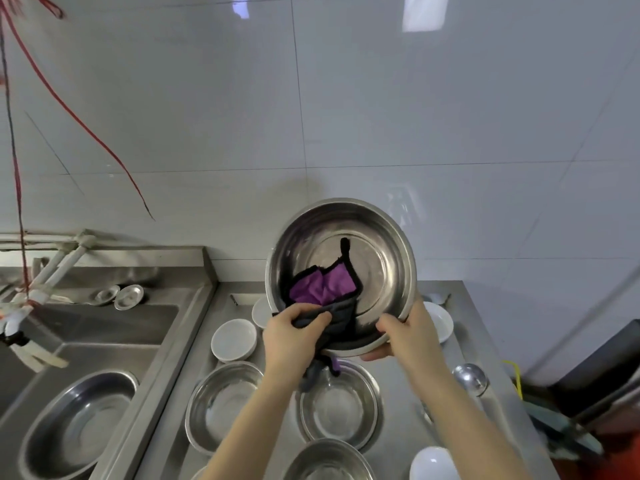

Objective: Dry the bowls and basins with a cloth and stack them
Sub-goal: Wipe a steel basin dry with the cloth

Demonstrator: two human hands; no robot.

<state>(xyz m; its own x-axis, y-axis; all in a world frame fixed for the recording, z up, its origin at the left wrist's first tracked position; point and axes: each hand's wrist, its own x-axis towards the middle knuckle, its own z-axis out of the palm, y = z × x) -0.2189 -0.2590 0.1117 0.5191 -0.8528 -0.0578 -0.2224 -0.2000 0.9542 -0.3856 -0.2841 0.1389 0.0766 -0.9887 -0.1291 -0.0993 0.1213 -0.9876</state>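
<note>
Your right hand (pixel 408 336) grips the tilted steel basin (pixel 377 251) by its rim at five o'clock above the bench (pixel 408 389), while your left hand (pixel 289 336) at seven o'clock clutches the purple-and-grey cloth (pixel 323 284) draped inside it.

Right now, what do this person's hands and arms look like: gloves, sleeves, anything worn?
Both are bare. The left hand and the right hand wear no gloves, and no ring, watch or bracelet shows. The forearms are uncovered down to the picture's lower edge, so no sleeve is in view.
</note>
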